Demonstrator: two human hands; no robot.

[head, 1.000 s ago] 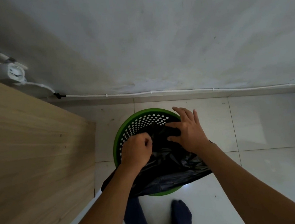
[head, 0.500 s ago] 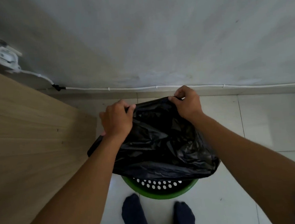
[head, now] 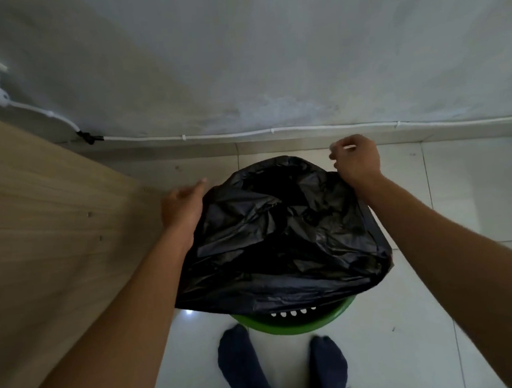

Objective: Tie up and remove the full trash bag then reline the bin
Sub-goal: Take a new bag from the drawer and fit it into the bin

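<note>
Since half a second before, we had spread the black bag [head: 282, 237] wider over the green bin [head: 295, 324]. Our left hand [head: 182, 208] lay against its edge, grasp unclear; our right hand [head: 357, 163] pinched the rim. Thin, limp, light, slippery film, we judged, best gripped at the rim.

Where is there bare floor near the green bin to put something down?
Bare tiles lie right of the black bag, between the wall skirting and the right arm. A narrower strip lies between the wooden panel and the socked feet. It is crowded at the green bin, where the bag, both arms and the feet meet.
</note>
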